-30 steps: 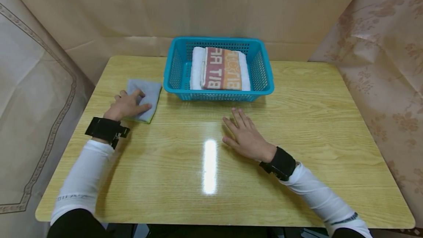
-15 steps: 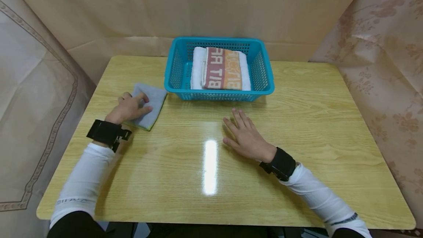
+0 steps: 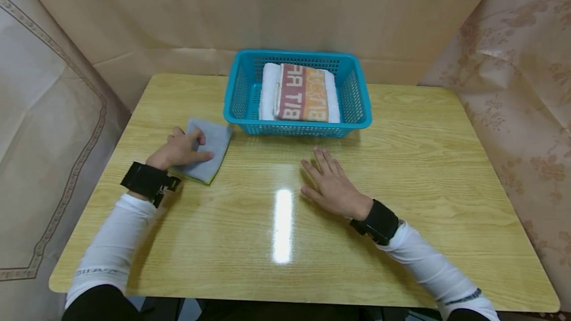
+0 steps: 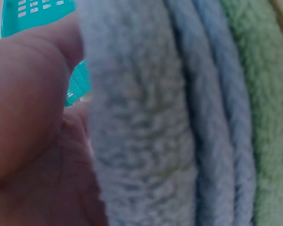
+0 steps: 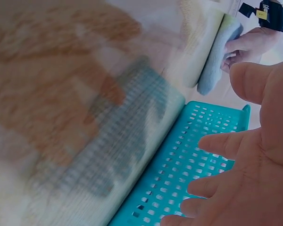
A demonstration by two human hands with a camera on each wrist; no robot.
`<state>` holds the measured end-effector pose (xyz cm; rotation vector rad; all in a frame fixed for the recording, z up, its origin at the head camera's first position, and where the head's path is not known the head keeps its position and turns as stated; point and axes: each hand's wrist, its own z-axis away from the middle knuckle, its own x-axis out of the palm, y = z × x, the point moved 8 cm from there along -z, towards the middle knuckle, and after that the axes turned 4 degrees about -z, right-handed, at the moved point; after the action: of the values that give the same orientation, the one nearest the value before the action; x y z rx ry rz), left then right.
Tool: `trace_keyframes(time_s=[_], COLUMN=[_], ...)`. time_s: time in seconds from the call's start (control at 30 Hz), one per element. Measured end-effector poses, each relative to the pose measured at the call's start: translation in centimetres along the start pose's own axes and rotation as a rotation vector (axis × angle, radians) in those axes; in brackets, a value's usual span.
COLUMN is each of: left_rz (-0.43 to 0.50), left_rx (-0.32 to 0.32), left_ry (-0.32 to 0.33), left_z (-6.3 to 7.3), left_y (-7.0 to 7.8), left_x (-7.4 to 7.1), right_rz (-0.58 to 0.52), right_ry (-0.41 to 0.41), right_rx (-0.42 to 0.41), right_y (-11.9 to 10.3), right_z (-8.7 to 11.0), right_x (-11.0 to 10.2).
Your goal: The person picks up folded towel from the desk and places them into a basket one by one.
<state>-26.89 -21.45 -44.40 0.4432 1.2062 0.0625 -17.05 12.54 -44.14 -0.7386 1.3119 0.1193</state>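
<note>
A folded blue-grey cloth [image 3: 217, 140] with a green edge lies flat on the left of the table. My left hand [image 3: 180, 150] rests on its left part, thumb and bent forefinger spread apart across the top. The left wrist view shows the cloth's stacked folds [image 4: 137, 122] close beside the palm. My right hand [image 3: 332, 189] lies palm down on the table, fingers spread and holding nothing, just in front of a blue plastic basket [image 3: 299, 129]. Inside the basket sits a folded white towel [image 3: 333, 98] with a red and orange lettered band.
The light wood table [image 3: 379, 266] has a bright glare patch in the middle. A beige sheet [image 3: 290, 14] hangs behind it, with a flowered sheet [image 3: 531, 113] on the right and a bordered pale sheet [image 3: 44, 128] on the left.
My left hand has slid the cloth rightward and towards me across the table, turning it slightly. The right hand and the basket have stayed in place.
</note>
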Motion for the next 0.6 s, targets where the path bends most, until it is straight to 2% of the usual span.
trace_keyframes(time_s=[0.33,0.6], left_rz=[-0.052,-0.045], left_rx=[0.049,0.101], left_ry=[0.003,-0.018], left_z=[0.5,1.0], left_y=[1.6,2.7], left_x=[0.1,0.4], right_rz=[-0.001,0.009], right_ry=[0.002,-0.013], right_rx=[-0.005,0.005], right_y=[-0.1,0.0], right_z=[0.0,-0.1], right_x=[0.2,0.2])
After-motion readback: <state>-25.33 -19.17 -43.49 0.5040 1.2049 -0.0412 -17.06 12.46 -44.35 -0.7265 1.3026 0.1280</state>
